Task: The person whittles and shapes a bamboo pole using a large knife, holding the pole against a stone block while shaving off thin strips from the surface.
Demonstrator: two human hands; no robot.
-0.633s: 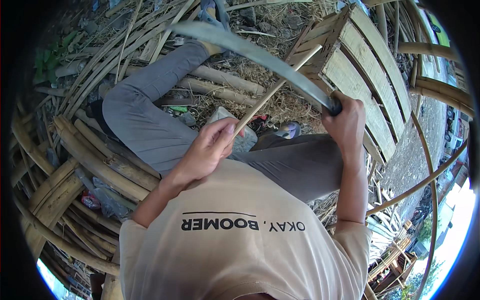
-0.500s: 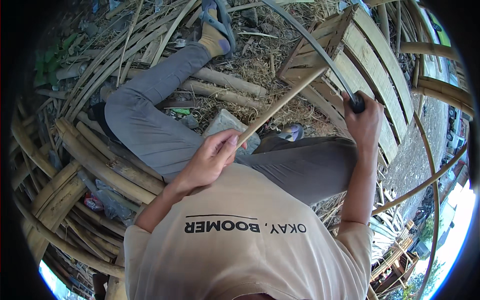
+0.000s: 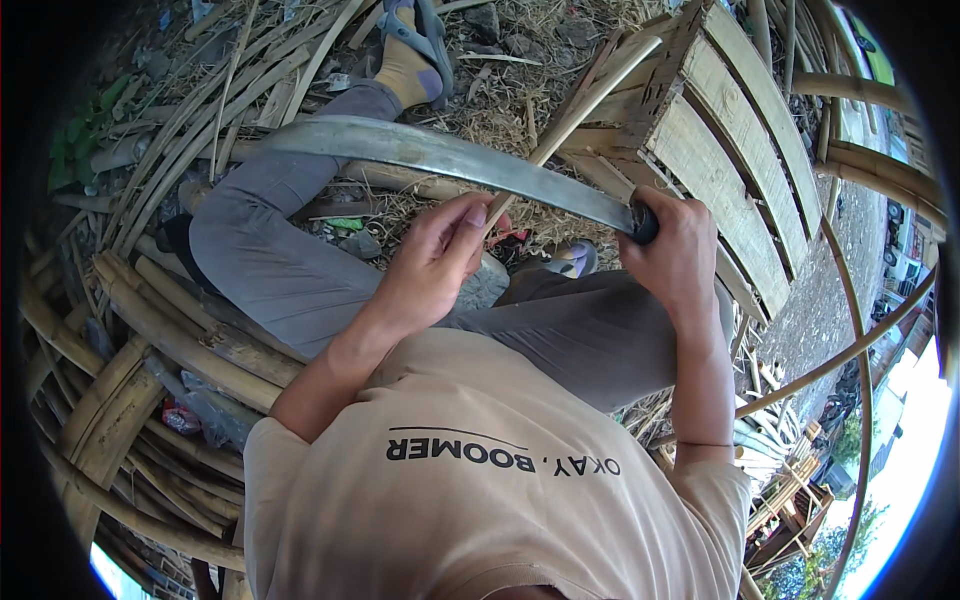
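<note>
My left hand pinches the near end of a thin bamboo strip, which slants up and away to the right against the wooden crate. In my right hand is the black handle of a long curved machete. Its broad grey blade reaches leftward across the bamboo strip and over my bent left leg. The blade crosses the strip a little beyond my left fingers; whether the two touch I cannot tell.
A slatted wooden crate stands at the far right. Bamboo poles lie stacked on the left, and long split strips cover the ground beyond. A grey stone sits between my legs. Thin poles cross at the right.
The machete has swung from pointing up and away to lying leftward across the strip. My right hand has come left and slightly nearer. The strip stands a bit steeper in my left hand.
</note>
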